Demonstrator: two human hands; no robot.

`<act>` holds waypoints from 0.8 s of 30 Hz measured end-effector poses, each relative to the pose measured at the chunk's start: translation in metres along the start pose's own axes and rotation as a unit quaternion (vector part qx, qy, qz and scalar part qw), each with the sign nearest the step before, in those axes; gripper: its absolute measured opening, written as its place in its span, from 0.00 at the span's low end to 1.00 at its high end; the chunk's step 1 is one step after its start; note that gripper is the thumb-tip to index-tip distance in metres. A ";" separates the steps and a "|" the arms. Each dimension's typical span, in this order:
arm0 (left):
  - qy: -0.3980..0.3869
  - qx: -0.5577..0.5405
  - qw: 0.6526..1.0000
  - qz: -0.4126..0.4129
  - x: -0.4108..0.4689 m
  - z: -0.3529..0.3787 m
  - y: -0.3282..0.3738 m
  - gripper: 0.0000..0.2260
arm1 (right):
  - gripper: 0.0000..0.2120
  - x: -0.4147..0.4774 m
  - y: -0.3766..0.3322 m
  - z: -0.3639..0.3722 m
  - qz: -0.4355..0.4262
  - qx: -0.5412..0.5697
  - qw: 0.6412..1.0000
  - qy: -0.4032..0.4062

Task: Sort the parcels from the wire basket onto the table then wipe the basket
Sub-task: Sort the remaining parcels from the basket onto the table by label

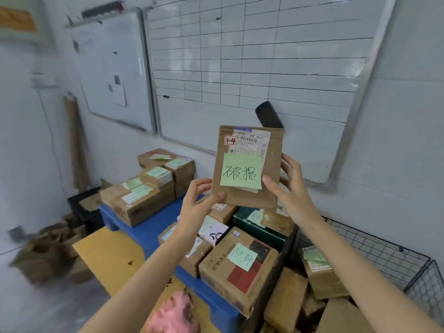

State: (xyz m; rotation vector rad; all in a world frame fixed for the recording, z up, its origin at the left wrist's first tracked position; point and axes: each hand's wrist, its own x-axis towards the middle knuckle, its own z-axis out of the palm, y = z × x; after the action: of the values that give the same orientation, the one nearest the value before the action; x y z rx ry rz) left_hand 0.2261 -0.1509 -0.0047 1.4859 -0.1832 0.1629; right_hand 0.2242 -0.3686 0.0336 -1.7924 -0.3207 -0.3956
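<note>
From the head view, a flat brown parcel (247,167) is held upright in front of the gridded whiteboard (252,56), clear of everything below it. The left hand (194,203) pinches its lower left corner, thumb on the front face and fingers curled behind; from that hand the parcel sits at about 1 o'clock. The right hand (290,188) grips the right edge, thumb laid on the front just beside the green sticky note (241,173), fingers wrapped round the back; from that hand the parcel lies at about 10 o'clock. The note bears handwritten characters and covers the lower part of a printed shipping label.

Down at 4 o'clock from the parcel stands the wire basket (374,243), with several brown parcels lying in it. At 6 o'clock, a box with its own green note (237,267) sits at the near edge of the blue table (149,227), among other boxes. At 9 o'clock, a stack of labelled parcels (144,188) occupies the table's far left end. A pink cloth (175,313) lies at 7 o'clock, between the forearms.
</note>
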 end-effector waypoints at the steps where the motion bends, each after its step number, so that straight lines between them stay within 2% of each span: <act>1: 0.013 0.007 1.000 0.002 -0.003 -0.012 0.001 0.20 | 0.34 0.004 -0.002 0.013 0.000 0.001 1.000 -0.013; 7: 0.067 0.033 0.997 0.024 -0.010 -0.085 0.007 0.13 | 0.38 0.021 -0.015 0.090 -0.018 -0.033 0.997 -0.075; 13: 0.089 0.034 0.995 0.012 -0.002 -0.174 0.018 0.19 | 0.42 0.049 -0.030 0.176 -0.041 -0.037 0.993 -0.103; 17: 0.095 0.037 0.995 0.015 0.007 -0.248 0.029 0.18 | 0.42 0.068 -0.044 0.250 -0.048 -0.024 0.992 -0.115; 21: 0.108 0.053 0.993 0.009 0.021 -0.322 0.031 0.12 | 0.45 0.079 -0.047 0.325 -0.039 -0.026 0.992 -0.121; 24: 0.106 0.059 0.993 0.001 0.027 -0.363 0.031 0.16 | 0.43 0.083 -0.047 0.371 -0.030 -0.003 0.992 -0.124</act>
State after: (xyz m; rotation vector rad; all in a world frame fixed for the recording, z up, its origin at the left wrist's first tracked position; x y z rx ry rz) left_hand 0.2536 0.2136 0.0044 1.5743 -0.0035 0.3351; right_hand 0.3160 0.0028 0.0249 -1.8428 -0.5494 -0.2156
